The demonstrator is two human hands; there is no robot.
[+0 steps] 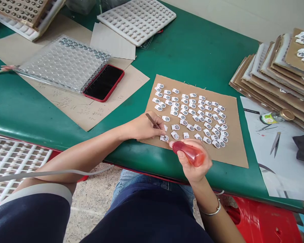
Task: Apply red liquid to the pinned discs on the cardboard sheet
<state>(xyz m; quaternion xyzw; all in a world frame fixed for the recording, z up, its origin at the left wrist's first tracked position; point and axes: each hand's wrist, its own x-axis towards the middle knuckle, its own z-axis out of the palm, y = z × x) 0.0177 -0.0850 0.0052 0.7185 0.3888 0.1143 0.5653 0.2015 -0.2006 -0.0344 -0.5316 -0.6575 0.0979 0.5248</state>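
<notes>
My left hand (pixel 147 126) is closed around dark tweezers (pixel 152 120), at the front left corner of a cardboard sheet (pixel 192 156). Its fingertips are beside a small white piece with a round dark print (pixel 164 138); whether the tweezers' tips touch it is hidden. In my right hand (pixel 198 162) is a red squeeze bottle (pixel 188 153), tilted with its pale nozzle toward that same piece. Rows of similar white printed pieces (pixel 184 111) lie over the cardboard sheet, many with a thin thread or wire end.
A red-cased phone (pixel 103 83) lies beside a clear plastic tray (pixel 63 64) of round parts. White moulded trays (pixel 138 20) stand at the back. At right are stacked cardboard sheets (pixel 266 76), a small jar (pixel 276 116) and pointed metal tweezers (pixel 275 144). A grey cable (pixel 53 173) crosses my left arm.
</notes>
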